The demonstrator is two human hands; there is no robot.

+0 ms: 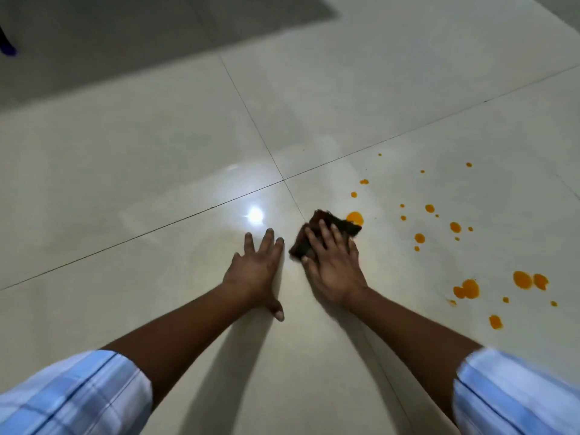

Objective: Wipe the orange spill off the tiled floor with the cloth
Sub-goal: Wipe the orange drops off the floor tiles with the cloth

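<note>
A dark brown cloth lies bunched on the pale tiled floor near the middle of the view. My right hand presses flat on it with straight fingers. The cloth's far corner touches a round orange blob. More orange spill drops are scattered over the tile to the right, with the largest patches at the lower right. My left hand rests flat on the bare floor just left of the cloth, fingers spread, holding nothing.
Dark grout lines cross just beyond the cloth. A grey mat or darker floor area lies at the far left. A bright light reflection shines on the tile ahead of my left hand.
</note>
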